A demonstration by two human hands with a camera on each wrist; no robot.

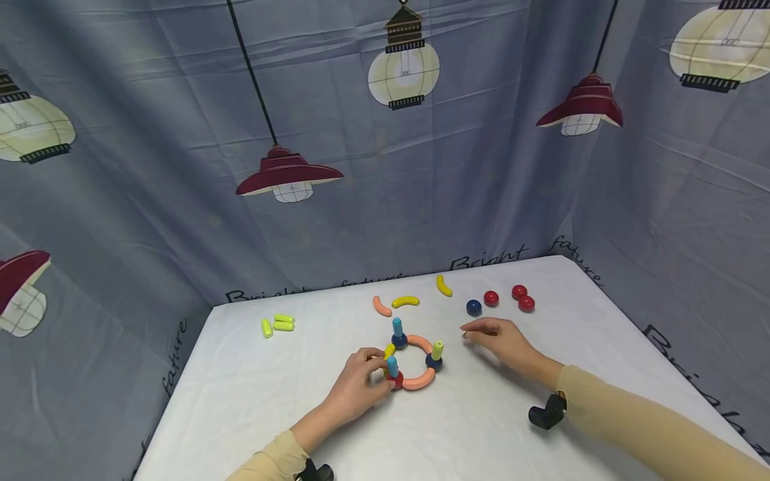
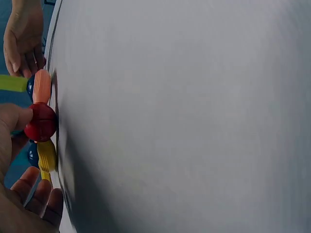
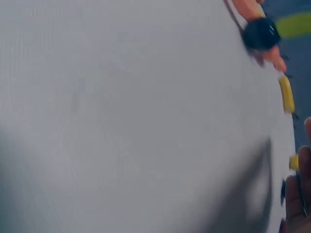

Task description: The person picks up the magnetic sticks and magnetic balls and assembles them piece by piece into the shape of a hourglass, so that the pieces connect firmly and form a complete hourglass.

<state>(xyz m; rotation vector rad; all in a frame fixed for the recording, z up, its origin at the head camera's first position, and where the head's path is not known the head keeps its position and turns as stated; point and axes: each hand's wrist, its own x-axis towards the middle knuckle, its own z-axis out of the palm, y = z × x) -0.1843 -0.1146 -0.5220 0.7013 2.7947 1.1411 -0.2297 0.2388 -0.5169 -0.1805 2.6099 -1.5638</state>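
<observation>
A ring of curved orange and yellow sticks joined by balls lies on the white table. Thumb and fingers of my left hand [image 1: 359, 381] pinch the red ball [image 2: 41, 122] at its near left corner. From that ball rises a blue stick [image 1: 392, 366]. A second blue stick [image 1: 398, 327] stands on the far dark blue ball [image 1: 400, 341]. On the right dark blue ball [image 1: 434, 363] stands a lime green stick [image 1: 437, 350]. My right hand [image 1: 498, 341], its fingers extended with nothing in them, is over the table to the right of the ring.
Beyond the ring lie yellow curved sticks [image 1: 406, 302] and an orange one [image 1: 381, 306]. Several loose balls, a dark blue one [image 1: 474, 307] and red ones [image 1: 526, 304], sit at the back right. Lime green sticks [image 1: 283, 326] lie at the back left. Patterned curtains [image 1: 385, 220] surround the table.
</observation>
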